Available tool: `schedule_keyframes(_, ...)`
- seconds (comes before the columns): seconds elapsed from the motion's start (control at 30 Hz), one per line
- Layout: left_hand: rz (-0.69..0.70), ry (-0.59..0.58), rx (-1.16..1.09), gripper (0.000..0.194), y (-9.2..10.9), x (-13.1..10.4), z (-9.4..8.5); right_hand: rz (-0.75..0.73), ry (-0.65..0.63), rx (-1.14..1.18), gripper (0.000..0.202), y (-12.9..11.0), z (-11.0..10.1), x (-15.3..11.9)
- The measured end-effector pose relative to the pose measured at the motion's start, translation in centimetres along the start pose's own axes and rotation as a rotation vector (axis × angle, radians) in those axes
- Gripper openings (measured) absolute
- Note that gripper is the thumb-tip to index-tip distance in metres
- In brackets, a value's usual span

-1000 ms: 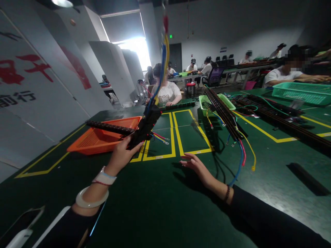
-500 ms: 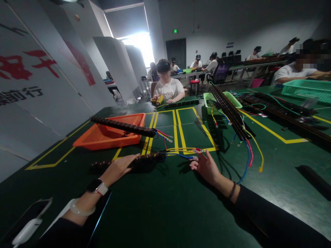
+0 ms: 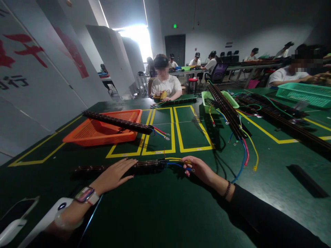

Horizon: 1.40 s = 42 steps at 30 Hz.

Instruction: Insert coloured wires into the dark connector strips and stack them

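Observation:
Flat across a dark wire harness lies my left hand, its fingers stretched out and resting on top. Yellow wires and a blue wire come out of the harness's right end. My right hand has its fingers closed on these wires near their tips. A ring terminal on the blue wire shows below my fingers. The other wire ends are partly hidden by this hand.
An orange basket with another harness across it stands beyond my left hand. At right, a thick harness leans over a green basket. A dark strip lies far right. A person sits opposite. Phones lie lower left.
My right hand has moved slightly left and its fingers have closed on the wires. My left hand has flattened out on the harness. The view has shifted a little.

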<state>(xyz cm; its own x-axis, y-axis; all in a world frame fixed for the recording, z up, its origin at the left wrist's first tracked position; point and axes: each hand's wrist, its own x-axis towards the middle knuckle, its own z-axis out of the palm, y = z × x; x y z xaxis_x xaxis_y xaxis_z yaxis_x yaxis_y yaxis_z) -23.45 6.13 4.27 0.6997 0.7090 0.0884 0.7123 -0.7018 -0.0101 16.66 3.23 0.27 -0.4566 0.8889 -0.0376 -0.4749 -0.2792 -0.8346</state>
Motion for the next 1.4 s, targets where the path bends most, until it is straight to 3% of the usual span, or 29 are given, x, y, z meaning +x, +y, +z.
schedule_keyframes(0.13,-0.019,0.090,-0.038,0.057,3.3,0.5,-1.2,-0.002,-0.004,-0.084,0.027,0.0,0.1,0.1)
schedule_keyframes(0.27,-0.031,0.203,-0.204,0.047,9.0,2.1,-2.1,0.013,-0.026,-0.134,0.027,0.1,0.1,0.1)
schedule_keyframes(0.43,0.162,0.031,-0.590,0.030,16.3,5.4,-2.6,0.061,-0.187,-0.218,0.030,0.0,0.0,-0.2)
schedule_keyframes(0.53,0.147,-0.032,-0.820,0.033,19.4,7.5,-1.9,0.104,-0.275,-0.267,0.036,0.1,0.1,-0.6)
schedule_keyframes(0.63,0.109,-0.057,-1.005,0.041,21.4,8.9,-0.7,0.067,-0.241,-0.362,0.038,0.3,0.4,-0.9)
schedule_keyframes(0.87,-0.127,-0.259,-1.494,0.055,22.8,9.3,1.7,-0.038,-0.162,-0.499,0.036,0.5,0.5,-0.8)
schedule_keyframes(0.97,-0.188,-0.276,-1.674,0.055,22.7,9.5,2.4,-0.063,-0.088,-0.544,0.036,0.9,0.3,-0.3)
schedule_keyframes(1.13,-0.197,-0.338,-1.742,0.057,22.3,9.7,2.9,-0.086,-0.006,-0.591,0.044,1.8,0.4,0.8)
schedule_keyframes(1.4,-0.204,-0.388,-1.759,0.056,22.3,9.7,2.7,0.048,-0.142,-0.865,0.044,1.6,0.9,1.0)
